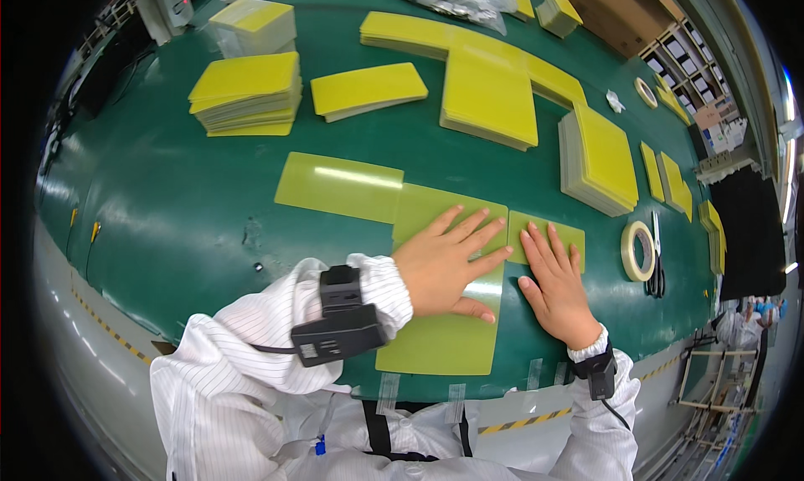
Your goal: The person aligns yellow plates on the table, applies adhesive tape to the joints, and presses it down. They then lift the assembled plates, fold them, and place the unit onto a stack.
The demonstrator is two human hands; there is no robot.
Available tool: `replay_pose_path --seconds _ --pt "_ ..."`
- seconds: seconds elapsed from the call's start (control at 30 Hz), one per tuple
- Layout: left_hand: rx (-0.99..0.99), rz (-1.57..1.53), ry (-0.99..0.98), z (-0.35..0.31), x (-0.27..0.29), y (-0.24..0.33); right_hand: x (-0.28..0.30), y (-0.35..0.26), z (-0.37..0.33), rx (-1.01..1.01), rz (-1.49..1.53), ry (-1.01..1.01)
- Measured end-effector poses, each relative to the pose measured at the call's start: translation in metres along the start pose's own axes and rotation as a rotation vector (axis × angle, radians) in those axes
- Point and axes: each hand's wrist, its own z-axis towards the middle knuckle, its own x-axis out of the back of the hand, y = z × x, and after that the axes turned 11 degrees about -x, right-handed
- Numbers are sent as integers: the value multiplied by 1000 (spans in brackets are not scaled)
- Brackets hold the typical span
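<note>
Two yellow-green sheets lie under left hand and right hand, both spread, toward the front edge of the table

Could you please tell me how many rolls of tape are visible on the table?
2. The nearer roll lies right of the right hand, beside the scissors; the farther roll lies well back on the right. Others may be hidden.

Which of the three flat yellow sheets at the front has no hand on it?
The leftmost sheet, with a long bright streak across it. The left hand lies on the big middle sheet, the right hand partly on the small rightmost sheet.
</note>
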Motion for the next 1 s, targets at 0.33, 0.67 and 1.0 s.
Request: replay_pose_path --seconds 0.33,0.67,1.0 --pt "-6 -23 35 -1 9 2 0 -2 8 42 28 69" --pt "-43 -44 40 0 9 -5 2 -2 8 50 78 53" --pt "-40 -61 33 0 8 -6 4 -3 7 43 92 27"
